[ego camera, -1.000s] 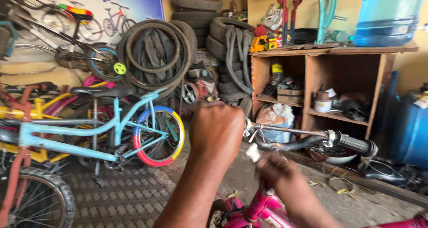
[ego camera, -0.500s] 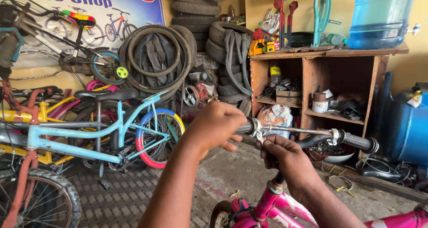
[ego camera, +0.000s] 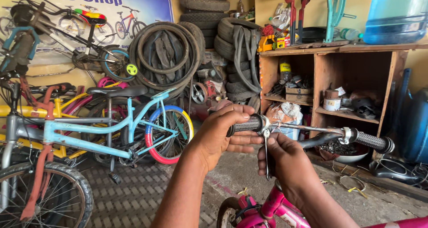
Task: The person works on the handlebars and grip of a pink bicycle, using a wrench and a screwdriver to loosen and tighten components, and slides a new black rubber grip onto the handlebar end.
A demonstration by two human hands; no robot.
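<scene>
Left hand (ego camera: 223,136) fingers wrapped round left handlebar grip (ego camera: 244,124); right hand (ego camera: 285,163) just beside, clenched on spanner (ego camera: 266,154) hanging below the level bar.

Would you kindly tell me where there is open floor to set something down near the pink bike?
The concrete floor between the light blue bike and the pink bike is bare, as is the brick paving beside it. The wooden shelf unit is crammed, and scraps and rings litter the ground below it.
</scene>
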